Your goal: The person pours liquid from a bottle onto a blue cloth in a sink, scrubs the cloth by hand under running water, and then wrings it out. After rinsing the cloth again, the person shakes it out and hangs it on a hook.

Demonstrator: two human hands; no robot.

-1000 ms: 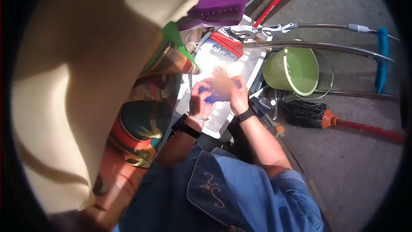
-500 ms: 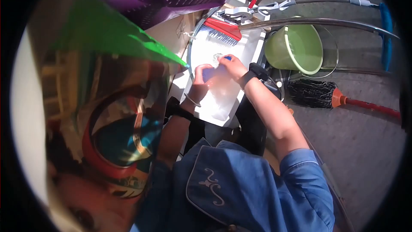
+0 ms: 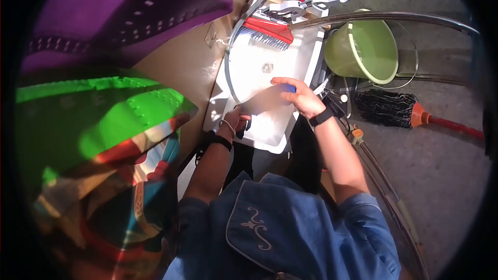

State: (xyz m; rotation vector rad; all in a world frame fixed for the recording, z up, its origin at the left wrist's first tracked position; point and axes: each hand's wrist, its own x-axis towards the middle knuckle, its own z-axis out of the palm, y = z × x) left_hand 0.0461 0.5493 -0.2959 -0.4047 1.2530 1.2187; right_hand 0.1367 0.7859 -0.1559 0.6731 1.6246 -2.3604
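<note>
In the head view, a smeared greyish thing with blue at its ends [image 3: 267,100] spans the gap between my hands, above a white sink basin [image 3: 272,132]. Its kind cannot be made out. My right hand [image 3: 305,99] grips the upper right end, where blue shows between thumb and fingers. At the lower left end, my left hand [image 3: 236,120] is closed with fingers curled, and a dark blue piece shows below them. A round drain [image 3: 267,67] lies behind the hands in the basin. A red brush head with pale bristles [image 3: 268,31] rests across the basin's far part.
A green bucket [image 3: 340,46] and a black mop head [image 3: 386,108] are on the grey floor at right. Metal poles [image 3: 384,19] cross above the bucket. Purple [image 3: 129,8] and green [image 3: 150,106] plastic crates stand close at left. A grey hose [image 3: 228,67] runs along the basin.
My hands have moved farther apart, the left down toward the near edge, the right to the right. The smeared thing spans between them, and the drain is uncovered. The view has shifted.
</note>
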